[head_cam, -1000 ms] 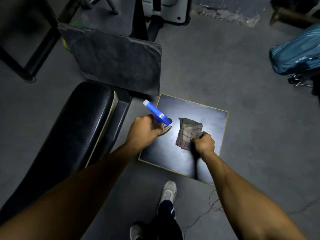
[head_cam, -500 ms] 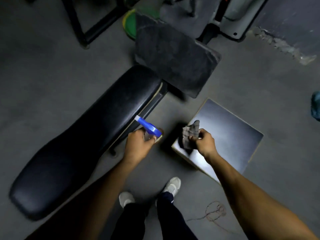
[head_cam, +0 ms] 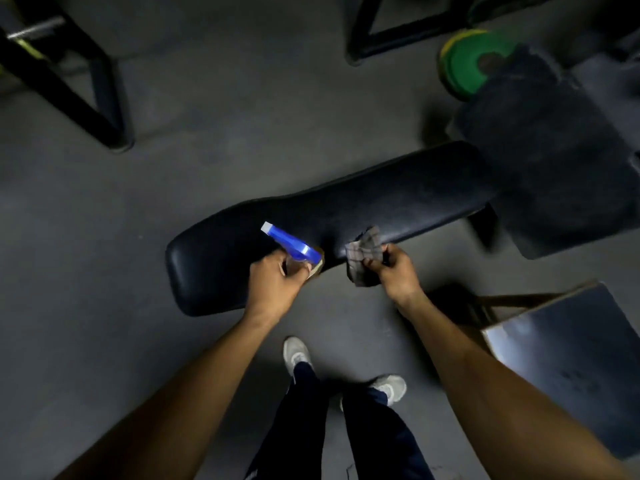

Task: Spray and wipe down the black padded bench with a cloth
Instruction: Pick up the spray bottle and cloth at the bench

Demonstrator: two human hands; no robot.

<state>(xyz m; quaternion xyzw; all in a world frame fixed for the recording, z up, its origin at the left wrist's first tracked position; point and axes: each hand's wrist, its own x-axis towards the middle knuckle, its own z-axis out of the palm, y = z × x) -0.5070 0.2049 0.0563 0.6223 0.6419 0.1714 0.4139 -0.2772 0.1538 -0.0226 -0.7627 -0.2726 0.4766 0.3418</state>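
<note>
Nearest the camera, two shoes (head_cam: 346,372) stand on the floor (head_cam: 145,216) just short of the black padded bench (head_cam: 346,220). Above the near edge of this surface, the left hand (head_cam: 273,285) is wrapped around a spray bottle (head_cam: 291,242), its blue head and white nozzle aimed across the padding toward the far edge. Just beside it, the right hand (head_cam: 394,271) pinches a bunched checked cloth (head_cam: 365,258), which hangs at the near edge and seems not yet pressed flat. To spray well, I would keep the nozzle a little above the padding, mist along its length, then spread the cloth and wipe in long overlapping passes. Beyond the bench's right end sit a dusty dark pad (head_cam: 554,161) and a green weight plate (head_cam: 467,64). Compared with half a second ago, both hands have come over the bench, away from the black box (head_cam: 571,368), and the bench now lies crosswise in view.
</note>
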